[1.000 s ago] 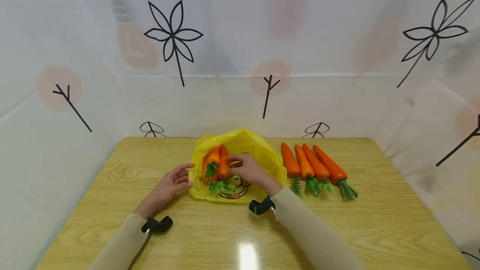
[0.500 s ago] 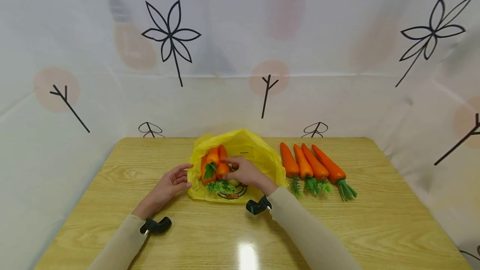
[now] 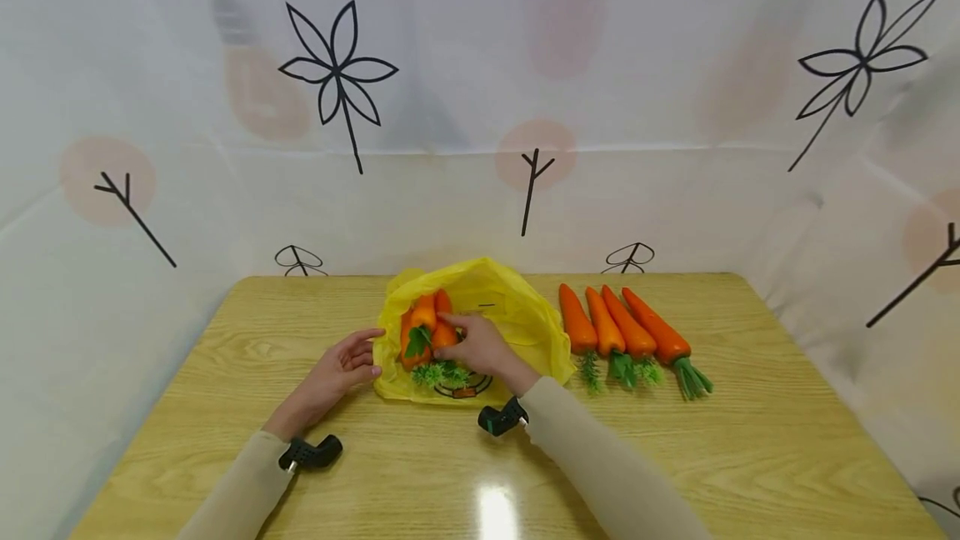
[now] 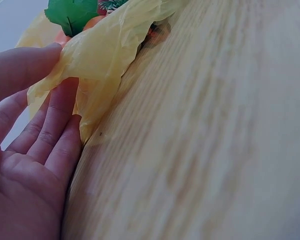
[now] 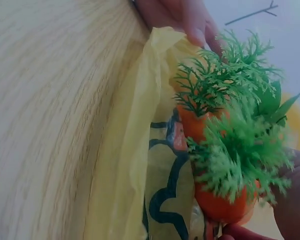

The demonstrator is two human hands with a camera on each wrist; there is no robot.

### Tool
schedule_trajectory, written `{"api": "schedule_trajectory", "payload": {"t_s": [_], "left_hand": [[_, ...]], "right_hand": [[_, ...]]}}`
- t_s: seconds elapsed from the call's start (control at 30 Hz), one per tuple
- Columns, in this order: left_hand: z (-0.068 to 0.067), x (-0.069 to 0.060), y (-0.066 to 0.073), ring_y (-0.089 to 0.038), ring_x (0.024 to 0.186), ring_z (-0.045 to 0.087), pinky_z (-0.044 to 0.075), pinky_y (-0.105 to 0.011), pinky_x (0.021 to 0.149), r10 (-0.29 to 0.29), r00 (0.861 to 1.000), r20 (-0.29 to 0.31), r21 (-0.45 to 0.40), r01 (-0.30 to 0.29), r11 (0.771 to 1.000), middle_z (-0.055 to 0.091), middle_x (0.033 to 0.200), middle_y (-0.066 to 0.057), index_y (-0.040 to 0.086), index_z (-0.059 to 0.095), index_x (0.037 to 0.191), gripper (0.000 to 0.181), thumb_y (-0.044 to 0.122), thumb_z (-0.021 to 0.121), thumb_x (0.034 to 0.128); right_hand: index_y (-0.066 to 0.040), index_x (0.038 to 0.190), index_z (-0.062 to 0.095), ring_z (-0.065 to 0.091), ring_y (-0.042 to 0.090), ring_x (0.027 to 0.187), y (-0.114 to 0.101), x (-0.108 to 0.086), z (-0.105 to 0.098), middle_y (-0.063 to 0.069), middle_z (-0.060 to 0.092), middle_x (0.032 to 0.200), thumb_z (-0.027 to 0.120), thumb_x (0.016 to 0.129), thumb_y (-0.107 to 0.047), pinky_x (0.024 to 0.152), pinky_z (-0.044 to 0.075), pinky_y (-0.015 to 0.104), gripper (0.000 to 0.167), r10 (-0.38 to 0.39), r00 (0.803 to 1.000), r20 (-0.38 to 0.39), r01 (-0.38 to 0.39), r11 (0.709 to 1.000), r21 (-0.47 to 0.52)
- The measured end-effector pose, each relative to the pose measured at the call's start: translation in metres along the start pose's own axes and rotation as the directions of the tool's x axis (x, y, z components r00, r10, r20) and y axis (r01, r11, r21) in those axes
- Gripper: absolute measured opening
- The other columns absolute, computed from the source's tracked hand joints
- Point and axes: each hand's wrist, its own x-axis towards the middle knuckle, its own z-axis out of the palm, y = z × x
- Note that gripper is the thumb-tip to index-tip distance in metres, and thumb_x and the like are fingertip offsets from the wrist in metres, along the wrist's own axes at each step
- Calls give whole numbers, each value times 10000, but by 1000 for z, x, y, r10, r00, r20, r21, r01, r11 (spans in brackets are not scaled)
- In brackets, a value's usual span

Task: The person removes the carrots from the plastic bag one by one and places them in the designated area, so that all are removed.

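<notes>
A yellow plastic bag (image 3: 525, 332) lies on the table with its mouth toward me and several orange carrots with green tops inside. In the head view, my right hand (image 3: 483, 348) reaches into the bag and grips a carrot (image 3: 445, 335) between thumb and fingers. The right wrist view shows feathery green leaves (image 5: 240, 155) beside that hand, and part of the hand is hidden behind them. At the bag's left rim is my left hand (image 3: 339, 369), fingers loosely extended. Its fingertips touch the thin plastic in the left wrist view.
Several more carrots (image 3: 630, 323) lie side by side to the right of the bag, their tops toward me. The wooden table (image 3: 390, 473) ends at a white patterned cloth (image 3: 450, 207) behind and at both sides.
My right hand has moved left inside the bag and closed round a carrot. The left hand stays at the bag's rim. The carrots outside have not moved.
</notes>
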Motion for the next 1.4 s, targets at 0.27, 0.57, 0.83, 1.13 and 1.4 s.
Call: {"api": "schedule_trajectory", "payload": {"t_s": [0.27,0.57,0.83,1.13,1.4], "left_hand": [[0,0,0,-172,1073,562,506,-254,873,26,1000,5,21,-26,999,480,1327,-214,37,371,1504,625,82,672,958],[-1,1,-1,-174,1075,572,510,-258,875,27,1000,0,22,-27,999,501,1315,-201,35,372,1500,621,70,670,957],[-1,0,-1,-200,1108,554,503,-264,890,-10,1000,-10,18,10,1000,476,1356,-190,77,387,1503,639,122,698,946],[1,-1,4,-222,1125,541,495,-262,904,-29,1000,-8,24,29,999,471,1365,-189,115,392,1506,642,160,704,946],[0,-1,2,-195,1080,536,496,-258,877,-14,1000,-4,15,14,1000,461,1336,-176,103,394,1504,636,148,700,948]], "right_hand": [[-166,1401,597,549,233,942,6,-3,-4,136,564,1354,710,847,-100,722,441,313,570,43,997,-62,-40,997,60],[-151,1299,640,543,233,878,11,-3,-7,98,616,1198,708,835,-101,703,443,325,471,72,991,-109,-56,988,141],[-163,1293,644,516,243,838,17,-10,-15,106,579,1258,687,854,-81,649,408,324,449,91,988,-124,-61,973,224],[-197,1298,655,559,261,1039,17,-24,-30,38,592,1308,683,873,-79,751,490,368,442,44,990,-136,-10,970,242],[-208,1329,634,560,275,1041,14,-40,-49,58,570,1335,677,884,-101,746,508,360,460,28,993,-114,2,968,249]]}}
